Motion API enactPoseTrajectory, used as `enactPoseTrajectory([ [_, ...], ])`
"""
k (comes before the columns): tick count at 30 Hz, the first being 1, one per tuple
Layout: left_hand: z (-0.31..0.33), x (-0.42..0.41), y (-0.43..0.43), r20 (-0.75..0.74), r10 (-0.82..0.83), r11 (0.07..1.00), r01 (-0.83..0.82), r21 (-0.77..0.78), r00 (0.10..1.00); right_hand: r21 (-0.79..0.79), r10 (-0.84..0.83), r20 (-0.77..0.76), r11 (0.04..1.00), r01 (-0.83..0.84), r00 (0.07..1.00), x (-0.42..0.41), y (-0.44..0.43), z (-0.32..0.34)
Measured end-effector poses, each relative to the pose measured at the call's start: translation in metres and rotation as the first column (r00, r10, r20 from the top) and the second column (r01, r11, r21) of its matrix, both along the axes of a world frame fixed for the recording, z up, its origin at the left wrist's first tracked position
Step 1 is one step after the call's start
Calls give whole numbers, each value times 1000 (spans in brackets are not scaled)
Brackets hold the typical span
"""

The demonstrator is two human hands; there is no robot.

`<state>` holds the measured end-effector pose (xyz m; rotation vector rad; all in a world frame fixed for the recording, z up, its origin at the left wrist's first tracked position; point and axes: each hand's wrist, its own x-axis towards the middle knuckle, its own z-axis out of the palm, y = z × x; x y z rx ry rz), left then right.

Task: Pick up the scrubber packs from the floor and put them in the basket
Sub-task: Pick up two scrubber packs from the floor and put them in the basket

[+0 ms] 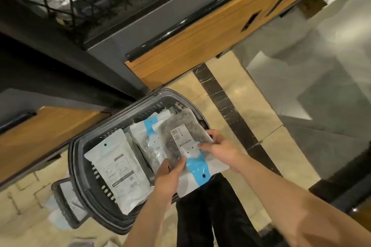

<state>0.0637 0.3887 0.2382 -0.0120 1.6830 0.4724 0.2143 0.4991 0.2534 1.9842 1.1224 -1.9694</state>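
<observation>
Both hands, left hand (170, 174) and right hand (219, 146), grip one scrubber pack (177, 126) over the basket (140, 114).

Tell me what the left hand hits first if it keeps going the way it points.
Probably the blue-striped pack lying in the basket, just beyond the scrubber pack the left hand grips; depth is unclear.

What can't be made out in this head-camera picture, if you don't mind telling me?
- Head view: the bottom of the basket, covered by the packs lying in it.
- Head view: the print on the white pack, too small and blurred to read.
- Head view: the fingers of the left hand, hidden under the held pack.
- Head view: pale shapes by the basket handle, too blurred to name.
</observation>
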Motion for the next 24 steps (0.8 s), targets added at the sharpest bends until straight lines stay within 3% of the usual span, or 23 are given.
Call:
enactPoseTrajectory([
  [4, -8, 21, 10, -156, -103, 993, 110, 36, 982, 231, 47, -82, 973, -27, 995, 10, 3, 6],
  [6, -11, 27, 11, -196, -78, 996, 84, 27, 977, 406, 196, 62, 891, -204, 979, 9, 2, 6],
  [8, -13, 29, 11, -237, -76, 997, 79, 3, 969, 480, 338, 278, 762, -435, 899, 3, -4, 1],
  [11, -16, 25, 10, -262, -116, 993, 104, -57, 958, 439, 436, 427, 666, -603, 792, -14, -14, -17],
  [14, -20, 17, 1, -276, -181, 980, 151, -127, 944, 268, 557, 518, 615, -742, 649, -34, -21, -37],
  [19, -31, -3, -16, -334, -191, 979, 155, -131, 923, 71, 632, 417, 693, -717, 653, -50, -27, -64],
  [24, -28, -16, -24, -313, -41, 996, 16, -82, 949, 118, 698, 467, 559, -820, 543, -47, -29, -65],
])
